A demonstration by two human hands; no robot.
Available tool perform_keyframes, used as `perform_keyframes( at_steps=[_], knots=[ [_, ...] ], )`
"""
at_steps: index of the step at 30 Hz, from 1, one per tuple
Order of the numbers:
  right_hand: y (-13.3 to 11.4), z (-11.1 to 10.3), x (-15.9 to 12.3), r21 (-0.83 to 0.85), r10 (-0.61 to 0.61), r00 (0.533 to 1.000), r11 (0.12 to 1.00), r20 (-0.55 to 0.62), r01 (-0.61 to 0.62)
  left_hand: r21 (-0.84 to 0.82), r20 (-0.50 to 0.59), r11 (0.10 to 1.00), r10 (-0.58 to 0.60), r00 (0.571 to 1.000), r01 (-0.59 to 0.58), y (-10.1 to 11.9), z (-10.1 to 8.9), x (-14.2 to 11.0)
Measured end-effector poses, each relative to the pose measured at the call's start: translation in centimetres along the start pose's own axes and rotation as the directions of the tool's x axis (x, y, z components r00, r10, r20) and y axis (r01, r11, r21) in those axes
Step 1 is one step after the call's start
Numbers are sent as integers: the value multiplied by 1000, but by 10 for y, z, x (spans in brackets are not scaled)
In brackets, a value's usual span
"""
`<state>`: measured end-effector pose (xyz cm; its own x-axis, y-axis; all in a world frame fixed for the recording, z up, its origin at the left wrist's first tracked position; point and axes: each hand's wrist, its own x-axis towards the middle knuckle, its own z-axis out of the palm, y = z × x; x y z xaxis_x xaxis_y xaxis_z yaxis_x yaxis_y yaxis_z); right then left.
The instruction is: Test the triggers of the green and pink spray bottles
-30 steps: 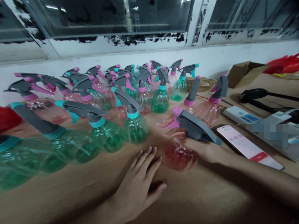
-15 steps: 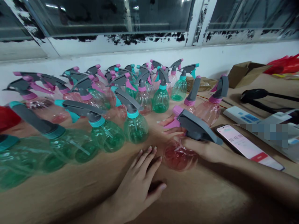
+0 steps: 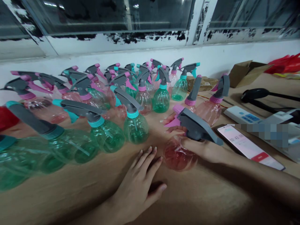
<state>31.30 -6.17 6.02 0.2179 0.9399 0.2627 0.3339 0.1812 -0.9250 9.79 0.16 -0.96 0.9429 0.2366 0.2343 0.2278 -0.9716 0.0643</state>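
Note:
My right hand (image 3: 194, 142) grips a pink spray bottle (image 3: 179, 156) around its neck; the grey head with a pink nozzle and trigger tops it. The bottle stands on the wooden table (image 3: 93, 197), and part of its neck is hidden by my fingers. My left hand (image 3: 138, 184) lies flat on the table just left of that bottle, fingers stretched out, holding nothing. Closest beyond my left hand is a green spray bottle (image 3: 136, 128) with a turquoise collar. Another green spray bottle (image 3: 107, 137) stands left of it.
Several more pink and green spray bottles crowd toward the wall. Two pink ones, including a spray bottle (image 3: 208, 111), stand behind my right hand. At right lie a phone (image 3: 248, 147), a power strip (image 3: 241, 115), black cables and an opened cardboard box (image 3: 243, 76). Red plastic (image 3: 287, 64) lies beyond.
Almost nothing differs. Both hands and the pink spray bottle hold the same places, apart from a very slight shift of the view.

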Motion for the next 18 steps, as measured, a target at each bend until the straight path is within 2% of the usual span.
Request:
perform_keyframes(
  at_steps=[9,18],
  knots=[
    [-4,1,1,34,-27,999,999,23,27,9,-7,1000,9,1000,-9,1,0,0],
    [-3,-3,-1,-49,7,1000,999,26,-5,-15,1,1000,-3,1000,3,0,1,-1]
  ],
)
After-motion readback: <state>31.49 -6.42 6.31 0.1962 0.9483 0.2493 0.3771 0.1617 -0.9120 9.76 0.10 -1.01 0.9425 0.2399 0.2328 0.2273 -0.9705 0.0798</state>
